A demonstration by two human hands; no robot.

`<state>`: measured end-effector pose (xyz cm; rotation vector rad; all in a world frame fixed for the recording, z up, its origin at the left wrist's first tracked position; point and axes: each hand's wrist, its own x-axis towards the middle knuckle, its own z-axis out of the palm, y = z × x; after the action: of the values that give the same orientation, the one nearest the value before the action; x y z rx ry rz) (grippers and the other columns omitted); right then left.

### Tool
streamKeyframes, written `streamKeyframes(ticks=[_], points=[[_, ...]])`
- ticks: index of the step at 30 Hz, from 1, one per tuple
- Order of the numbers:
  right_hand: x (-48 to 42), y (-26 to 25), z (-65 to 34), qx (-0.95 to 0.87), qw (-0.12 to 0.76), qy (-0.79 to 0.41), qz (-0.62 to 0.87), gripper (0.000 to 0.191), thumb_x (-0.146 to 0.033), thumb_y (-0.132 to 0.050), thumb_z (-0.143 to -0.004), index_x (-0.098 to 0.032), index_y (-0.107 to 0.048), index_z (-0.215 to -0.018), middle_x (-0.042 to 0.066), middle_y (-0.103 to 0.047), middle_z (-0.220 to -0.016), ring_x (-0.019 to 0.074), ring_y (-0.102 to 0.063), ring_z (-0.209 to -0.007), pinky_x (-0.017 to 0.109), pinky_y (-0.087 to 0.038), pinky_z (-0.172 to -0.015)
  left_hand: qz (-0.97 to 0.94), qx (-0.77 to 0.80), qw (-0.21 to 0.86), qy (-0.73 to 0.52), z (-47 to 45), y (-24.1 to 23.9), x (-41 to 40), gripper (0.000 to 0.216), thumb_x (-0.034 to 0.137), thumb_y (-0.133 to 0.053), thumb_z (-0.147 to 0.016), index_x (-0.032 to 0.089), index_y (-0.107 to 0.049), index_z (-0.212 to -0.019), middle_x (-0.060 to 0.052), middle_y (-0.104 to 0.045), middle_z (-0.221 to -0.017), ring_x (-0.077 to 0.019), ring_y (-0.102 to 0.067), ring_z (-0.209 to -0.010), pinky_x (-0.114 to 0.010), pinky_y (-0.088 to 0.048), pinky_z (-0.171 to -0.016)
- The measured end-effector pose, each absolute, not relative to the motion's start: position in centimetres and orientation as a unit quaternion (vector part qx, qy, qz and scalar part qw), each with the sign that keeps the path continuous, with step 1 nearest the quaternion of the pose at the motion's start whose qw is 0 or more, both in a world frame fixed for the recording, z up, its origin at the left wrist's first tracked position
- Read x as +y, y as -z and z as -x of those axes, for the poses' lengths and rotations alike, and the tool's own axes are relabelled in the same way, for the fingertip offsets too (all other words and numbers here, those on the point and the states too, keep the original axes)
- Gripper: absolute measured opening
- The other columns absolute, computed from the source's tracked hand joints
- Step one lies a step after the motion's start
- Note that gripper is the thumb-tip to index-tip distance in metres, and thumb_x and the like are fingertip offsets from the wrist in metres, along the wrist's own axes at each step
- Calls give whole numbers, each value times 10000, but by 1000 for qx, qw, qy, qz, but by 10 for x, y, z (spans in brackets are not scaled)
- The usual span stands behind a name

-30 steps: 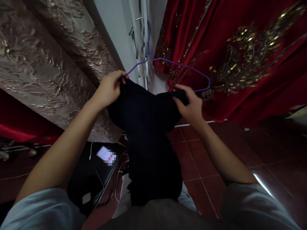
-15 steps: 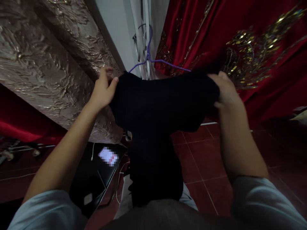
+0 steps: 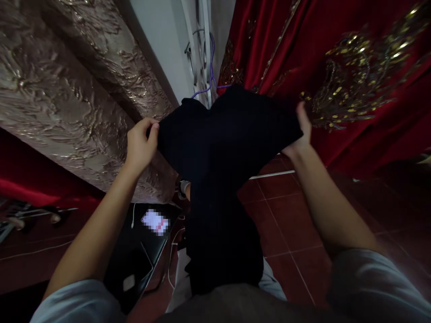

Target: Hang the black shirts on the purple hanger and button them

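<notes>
A black short-sleeved shirt [image 3: 215,148] hangs from a purple hanger [image 3: 212,80], its lower part reaching down close to my body. My left hand [image 3: 143,141] pinches the edge of the left sleeve between thumb and fingers. At the other side my right hand [image 3: 301,134] has hold of the right sleeve's end; some of its fingers are hidden behind the dark cloth. Both sleeves are spread outward. Only the hook and short parts of the hanger's arms show above the neckline.
The hanger hooks onto a white metal rack [image 3: 204,45]. Textured beige fabric [image 3: 84,98] hangs at left, red cloth with gold sequins [image 3: 269,49] at right. A black table [image 3: 158,244] carries a lit phone [image 3: 155,222] and a white cable. Red tiles [image 3: 283,215] cover the floor.
The shirt's shoulders have risen over more of the hanger's arms, and a V-shaped dip shows at the neckline. My left hand has moved down slightly and closed on the sleeve edge.
</notes>
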<state>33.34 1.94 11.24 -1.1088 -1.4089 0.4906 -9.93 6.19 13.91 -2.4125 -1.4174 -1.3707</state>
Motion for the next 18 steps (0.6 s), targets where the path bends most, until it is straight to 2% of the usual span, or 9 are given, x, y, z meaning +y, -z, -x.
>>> streamKeyframes(ticks=[1, 2, 4, 6, 9, 11, 13, 15, 18], points=[[19, -120, -333, -600, 596, -232, 480, 790, -773, -201, -976, -203, -729, -837, 142, -730, -879, 275, -694, -1076, 461, -572, -893, 769, -457, 13, 447, 100, -138, 61, 247, 391, -506, -1013, 217, -681, -1030, -55, -715, -992, -242, -670, -968, -370, -536, -941], [16, -129, -332, -588, 598, -254, 482, 733, -770, -273, -964, -213, -721, -799, 139, -726, -841, 281, -701, -1062, 462, -573, -883, 765, -456, 16, 454, 98, -137, 60, 233, 383, -516, -1009, 222, -680, -1051, -60, -711, -1019, -246, -666, -991, -384, -534, -954], [4, -149, -327, -559, 615, -285, 478, 498, -688, -526, -905, -241, -700, -774, 122, -728, -839, 304, -701, -1051, 479, -579, -874, 761, -450, 32, 467, 90, -139, 58, 219, 368, -550, -994, 242, -669, -1128, -80, -692, -1120, -267, -642, -1091, -427, -518, -1009], [-13, -169, -319, -524, 650, -285, 471, 298, -572, -674, -825, -283, -669, -751, 94, -728, -858, 338, -688, -1044, 508, -587, -851, 757, -438, 49, 482, 79, -147, 52, 266, 369, -594, -975, 263, -637, -1215, -99, -646, -1257, -293, -584, -1228, -481, -470, -1090], [-47, -190, -303, -479, 704, -242, 465, 171, -492, -694, -783, -349, -636, -707, 52, -692, -816, 361, -674, -967, 523, -582, -777, 752, -412, 29, 514, 62, -163, 35, 317, 413, -624, -966, 277, -601, -1251, -105, -603, -1346, -307, -527, -1322, -515, -423, -1143], [-74, -193, -286, -491, 708, -194, 470, 155, -482, -658, -806, -361, -628, -715, 45, -640, -764, 355, -656, -863, 514, -558, -708, 756, -385, -67, 525, 49, -174, 20, 300, 451, -589, -986, 253, -604, -1212, -107, -659, -1224, -285, -617, -1193, -489, -489, -1068], [-102, -189, -263, -564, 656, -161, 475, 197, -494, -589, -888, -333, -628, -780, 49, -593, -747, 325, -625, -779, 487, -528, -650, 765, -344, -231, 493, 34, -182, 3, 340, 501, -485, -1024, 231, -578, -1211, -97, -694, -1073, -246, -692, -993, -442, -561, -930], [-123, -180, -237, -707, 545, -158, 421, 190, -477, -566, -948, -309, -654, -964, 45, -631, -847, 276, -618, -788, 451, -541, -704, 753, -323, -364, 442, 21, -187, -14, 378, 534, -379, -1042, 231, -514, -1223, -81, -683, -1009, -214, -710, -854, -390, -589, -793], [-134, -165, -206, -892, 327, -196, 241, 369, -503, -634, -942, -229, -636, -1189, 112, -668, -1124, 259, -634, -1004, 425, -548, -900, 747, -369, -395, 388, 11, -187, -40, 293, 474, -510, -969, 237, -448, -1130, -54, -633, -975, -199, -692, -803, -328, -577, -664]])
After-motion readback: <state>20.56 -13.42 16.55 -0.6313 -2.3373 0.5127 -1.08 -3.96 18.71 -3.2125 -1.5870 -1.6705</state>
